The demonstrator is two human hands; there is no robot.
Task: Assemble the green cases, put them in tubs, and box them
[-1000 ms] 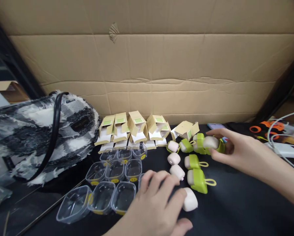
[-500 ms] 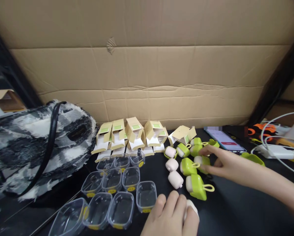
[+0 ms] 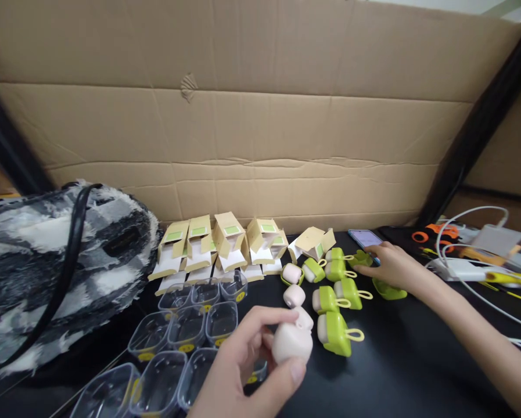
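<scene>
My left hand point(image 3: 260, 354) grips a pale pink, rounded case point(image 3: 293, 341) with a small nub, held up between thumb and fingers near the front of the black table. Behind it, more pale pink cases point(image 3: 294, 296) lie in a short column, the farthest sitting in a green cover. To their right stand several green covers with yellow loops point(image 3: 336, 334), pale cases showing inside them. Over at the right, my right hand point(image 3: 388, 267) has its fingers closed on a loose green cover point(image 3: 359, 259) beside the phone. Another loose green cover point(image 3: 390, 289) lies under the wrist.
Clear plastic tubs point(image 3: 158, 383) with yellow stickers stand in rows at left. Opened cardboard boxes point(image 3: 229, 238) line the back, before a cardboard wall point(image 3: 243, 128). A shaggy black-and-white bag point(image 3: 107, 249) is far left; a phone point(image 3: 365, 238), white cables and orange scissors point(image 3: 434, 233) are right.
My left hand has lifted and turned, bringing the pale pink case into view. My right hand has left a green-covered case among the others and moved right to a loose green cover.
</scene>
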